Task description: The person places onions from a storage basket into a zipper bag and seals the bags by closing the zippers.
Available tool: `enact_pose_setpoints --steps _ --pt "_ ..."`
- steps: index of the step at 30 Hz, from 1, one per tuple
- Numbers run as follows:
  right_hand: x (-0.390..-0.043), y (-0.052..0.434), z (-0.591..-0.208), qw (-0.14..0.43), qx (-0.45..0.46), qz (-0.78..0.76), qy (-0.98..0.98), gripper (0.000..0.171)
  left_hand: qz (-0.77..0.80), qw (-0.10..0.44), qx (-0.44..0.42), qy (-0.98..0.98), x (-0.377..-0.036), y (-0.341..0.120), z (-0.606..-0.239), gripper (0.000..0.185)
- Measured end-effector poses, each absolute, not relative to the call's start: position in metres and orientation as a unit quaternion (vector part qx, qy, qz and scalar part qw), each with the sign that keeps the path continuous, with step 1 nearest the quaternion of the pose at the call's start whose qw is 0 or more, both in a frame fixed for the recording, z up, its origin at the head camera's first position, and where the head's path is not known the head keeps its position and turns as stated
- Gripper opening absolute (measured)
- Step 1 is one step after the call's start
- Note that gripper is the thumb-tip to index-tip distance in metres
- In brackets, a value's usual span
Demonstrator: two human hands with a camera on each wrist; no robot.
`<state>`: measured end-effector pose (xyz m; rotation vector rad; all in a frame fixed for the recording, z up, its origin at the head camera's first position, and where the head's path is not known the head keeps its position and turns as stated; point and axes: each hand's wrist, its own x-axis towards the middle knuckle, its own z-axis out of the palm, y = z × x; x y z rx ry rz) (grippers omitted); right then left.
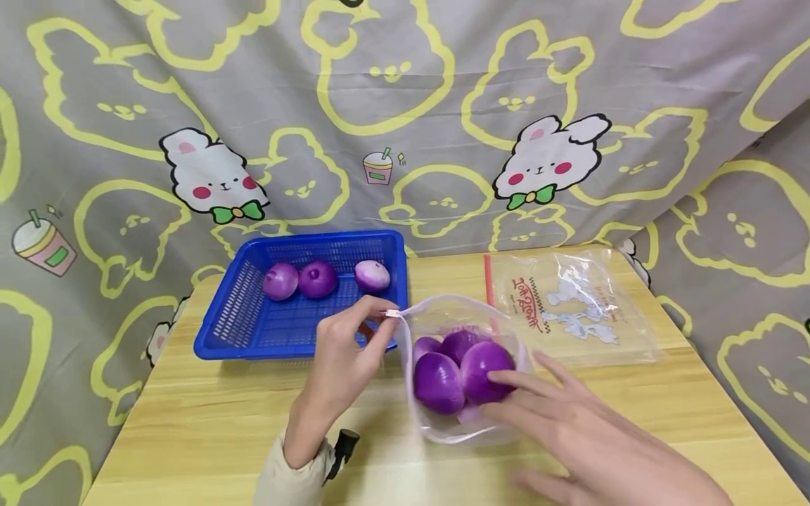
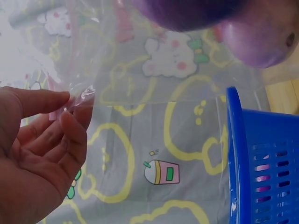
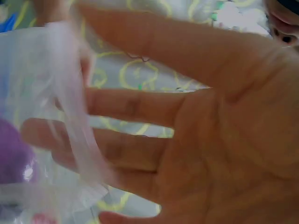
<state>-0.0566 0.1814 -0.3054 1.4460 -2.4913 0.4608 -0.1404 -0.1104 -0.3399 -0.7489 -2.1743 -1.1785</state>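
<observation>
A clear plastic bag point(image 1: 465, 429) lies open on the wooden table point(image 1: 209, 422) with several purple onions point(image 1: 438, 383) inside. My left hand point(image 1: 354, 344) pinches the bag's rim point(image 1: 394, 314) between thumb and fingers; the left wrist view shows that pinch on the rim point(image 2: 77, 100). My right hand point(image 1: 569, 414) reaches in from the right with straight fingers, the fingertips point(image 1: 500, 378) touching an onion point(image 1: 484, 369). In the right wrist view the open palm point(image 3: 224, 140) fills the frame beside the bag film point(image 3: 70, 116) and a purple onion point(image 3: 14, 154).
A blue plastic basket point(image 1: 253, 337) stands at the table's back left with three purple onions point(image 1: 318, 279) in it. A second clear printed bag point(image 1: 569, 302) lies flat at the back right. Grey cloth with yellow bunny outlines hangs behind and at the sides.
</observation>
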Motion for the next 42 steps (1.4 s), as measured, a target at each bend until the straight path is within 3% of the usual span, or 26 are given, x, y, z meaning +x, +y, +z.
enact_pose_setpoints --steps 3,8,12,15,18,21,23,27,34,42 --pt "-0.057 0.192 -0.306 0.145 0.467 0.177 -0.854 0.023 -0.454 0.283 -0.276 -0.799 -0.141 -0.109 -0.339 0.011" --pt "-0.063 0.212 -0.288 0.227 0.402 0.210 -0.862 0.046 -0.465 0.282 -0.271 -0.794 -0.139 -0.114 -0.336 0.008" --pt "-0.074 0.228 -0.278 0.304 0.351 0.250 -0.850 0.042 -0.484 0.265 -0.280 -0.786 -0.132 -0.119 -0.329 0.011" --pt "-0.083 0.232 -0.278 0.330 0.337 0.292 -0.832 0.030 -0.500 0.249 -0.289 -0.778 -0.127 -0.124 -0.324 0.014" --pt "-0.090 0.232 -0.278 0.313 0.315 0.311 -0.840 0.004 -0.521 0.237 -0.288 -0.768 -0.125 -0.126 -0.319 0.015" --pt "-0.099 0.227 -0.280 0.294 0.282 0.286 -0.867 0.028 -0.538 0.230 -0.285 -0.759 -0.126 -0.123 -0.320 0.012" --pt "-0.104 0.218 -0.281 0.289 0.269 0.273 -0.877 0.035 -0.527 0.233 -0.290 -0.764 -0.127 -0.119 -0.324 0.009" --pt "-0.101 0.184 -0.278 0.302 0.301 0.294 -0.855 0.029 -0.477 0.253 -0.307 -0.784 -0.127 -0.108 -0.332 0.005" --pt "-0.095 0.102 -0.287 0.258 0.403 0.332 -0.813 0.027 -0.426 0.271 -0.306 -0.807 -0.120 -0.105 -0.334 0.004" --pt "-0.115 0.080 -0.310 0.281 0.401 0.310 -0.815 0.028 -0.419 0.266 -0.320 -0.807 -0.113 -0.107 -0.327 0.006"
